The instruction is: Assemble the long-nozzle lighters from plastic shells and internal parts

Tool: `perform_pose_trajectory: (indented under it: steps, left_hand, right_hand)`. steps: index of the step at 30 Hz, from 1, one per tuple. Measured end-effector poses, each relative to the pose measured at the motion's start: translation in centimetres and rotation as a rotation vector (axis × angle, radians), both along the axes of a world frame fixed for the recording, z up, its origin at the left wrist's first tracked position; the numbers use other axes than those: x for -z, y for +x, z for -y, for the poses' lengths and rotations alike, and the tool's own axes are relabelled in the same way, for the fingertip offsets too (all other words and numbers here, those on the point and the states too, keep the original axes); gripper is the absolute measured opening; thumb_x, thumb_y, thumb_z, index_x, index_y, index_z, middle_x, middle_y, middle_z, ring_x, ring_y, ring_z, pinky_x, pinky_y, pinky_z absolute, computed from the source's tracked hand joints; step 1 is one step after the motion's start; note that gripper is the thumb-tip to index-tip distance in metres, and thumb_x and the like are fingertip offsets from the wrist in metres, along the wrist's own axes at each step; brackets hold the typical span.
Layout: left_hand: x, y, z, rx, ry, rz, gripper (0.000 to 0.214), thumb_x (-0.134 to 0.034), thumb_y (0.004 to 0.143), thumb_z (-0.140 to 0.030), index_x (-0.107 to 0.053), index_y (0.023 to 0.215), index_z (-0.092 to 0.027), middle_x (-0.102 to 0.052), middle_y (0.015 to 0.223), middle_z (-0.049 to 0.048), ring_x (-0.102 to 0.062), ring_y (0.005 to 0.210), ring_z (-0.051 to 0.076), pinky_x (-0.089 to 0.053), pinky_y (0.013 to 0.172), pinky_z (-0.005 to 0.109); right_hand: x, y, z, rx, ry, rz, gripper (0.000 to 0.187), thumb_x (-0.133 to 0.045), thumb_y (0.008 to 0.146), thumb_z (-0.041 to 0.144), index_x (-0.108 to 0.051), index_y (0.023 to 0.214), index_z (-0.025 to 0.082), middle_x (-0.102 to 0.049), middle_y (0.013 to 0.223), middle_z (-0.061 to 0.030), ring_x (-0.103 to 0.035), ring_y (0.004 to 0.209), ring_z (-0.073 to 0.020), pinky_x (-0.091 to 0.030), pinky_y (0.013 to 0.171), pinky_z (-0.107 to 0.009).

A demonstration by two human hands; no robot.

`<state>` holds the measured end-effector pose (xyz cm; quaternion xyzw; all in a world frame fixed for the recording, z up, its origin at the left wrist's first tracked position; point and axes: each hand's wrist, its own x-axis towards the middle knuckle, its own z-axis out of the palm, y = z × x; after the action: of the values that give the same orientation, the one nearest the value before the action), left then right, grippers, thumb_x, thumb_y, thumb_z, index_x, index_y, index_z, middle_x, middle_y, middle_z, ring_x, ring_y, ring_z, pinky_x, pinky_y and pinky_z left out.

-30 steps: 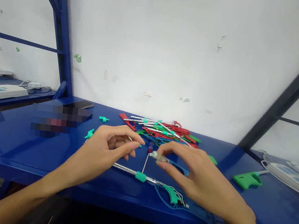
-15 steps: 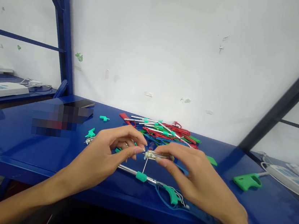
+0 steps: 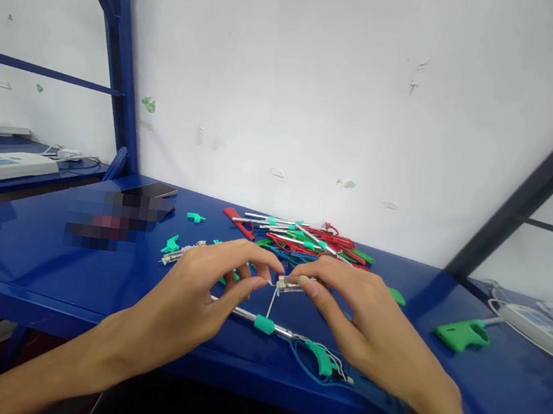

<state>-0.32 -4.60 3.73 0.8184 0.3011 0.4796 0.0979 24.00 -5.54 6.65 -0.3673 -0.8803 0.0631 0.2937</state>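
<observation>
My right hand [image 3: 365, 305] pinches a small clear plastic lighter tank [image 3: 290, 285] with a whitish end, its fingers covering much of the body. At that whitish end my left hand [image 3: 212, 280] has thumb and index drawn together; whatever lies between their tips is too small to make out. Below both hands lies a blue lighter shell [image 3: 369, 394] with a metal tube [image 3: 238, 311], a teal collar [image 3: 265, 324], a teal trigger [image 3: 322, 359] and white wires. A thin white stick-like piece [image 3: 271, 302] shows between the tank and the tube.
A pile of red, green and blue lighter shells [image 3: 303, 237] with metal tubes lies by the wall. Loose teal triggers [image 3: 195, 217] and clear tanks [image 3: 177, 255] are at left. A green lighter [image 3: 462, 334] lies at right, a phone [image 3: 157, 191] at back left.
My left fingertips have come closer to the tank's whitish end. My right fingers have shifted along the tank toward that end and cover more of it.
</observation>
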Motion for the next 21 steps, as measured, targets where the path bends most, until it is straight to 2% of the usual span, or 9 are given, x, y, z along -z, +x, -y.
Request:
perform_pose_trajectory:
  steps: [3,8,13,16,18,21]
  left_hand:
    - [0.1,-0.2,-0.1,-0.041,0.07,-0.016,0.023,-0.065,0.1,-0.009,-0.071,0.115,-0.026,-0.079,0.104,-0.004,-0.07,0.082,0.01,-0.056,0.074,0.019]
    - [0.4,-0.1,0.1,-0.034,0.094,-0.073,0.028,-0.065,0.1,-0.009,-0.068,0.12,-0.027,-0.078,0.102,-0.0048,-0.07,0.078,0.011,-0.056,0.074,0.02]
    - [1.1,-0.6,0.1,-0.012,0.155,-0.163,0.037,-0.058,0.104,-0.006,-0.061,0.13,-0.032,-0.075,0.11,-0.0024,-0.071,0.094,0.014,-0.054,0.085,0.024]
    - [1.4,-1.0,0.0,0.011,0.206,-0.245,0.046,-0.051,0.104,0.001,-0.057,0.135,-0.033,-0.074,0.111,-0.0008,-0.07,0.098,0.016,-0.052,0.082,0.025]
    - [1.4,-0.9,0.0,0.024,0.239,-0.224,0.046,-0.049,0.103,0.002,-0.057,0.133,-0.032,-0.073,0.107,-0.0014,-0.069,0.094,0.015,-0.051,0.079,0.025]
    - [1.5,-0.4,0.4,0.031,0.191,-0.096,0.035,-0.05,0.102,0.002,-0.056,0.116,-0.029,-0.069,0.096,-0.0038,-0.066,0.085,0.013,-0.05,0.077,0.025]
  right_hand:
    - [0.0,0.0,0.0,-0.008,-0.015,-0.005,0.024,-0.046,0.113,0.033,-0.07,0.109,0.028,-0.076,0.106,0.0042,-0.067,0.093,-0.0149,-0.047,0.086,-0.028]
    - [0.1,-0.5,-0.1,-0.027,-0.025,-0.015,0.026,-0.045,0.113,0.032,-0.07,0.109,0.026,-0.076,0.105,0.0019,-0.067,0.09,-0.0161,-0.047,0.085,-0.029]
    - [0.3,-0.7,-0.4,-0.045,-0.019,-0.014,0.025,-0.045,0.113,0.03,-0.069,0.108,0.025,-0.074,0.104,0.0009,-0.067,0.092,-0.0164,-0.046,0.083,-0.029]
    - [0.4,-0.5,-0.5,-0.053,-0.006,-0.003,0.023,-0.045,0.113,0.03,-0.067,0.109,0.025,-0.073,0.104,0.0002,-0.066,0.091,-0.0168,-0.046,0.081,-0.029]
    - [0.4,-0.4,-0.5,-0.054,0.006,0.007,0.022,-0.045,0.114,0.031,-0.066,0.11,0.025,-0.072,0.103,0.0008,-0.065,0.089,-0.0161,-0.045,0.079,-0.029]
    - [0.5,-0.4,-0.5,-0.066,0.043,0.007,0.021,-0.044,0.114,0.032,-0.064,0.111,0.025,-0.071,0.101,0.0013,-0.063,0.086,-0.0153,-0.045,0.077,-0.028]
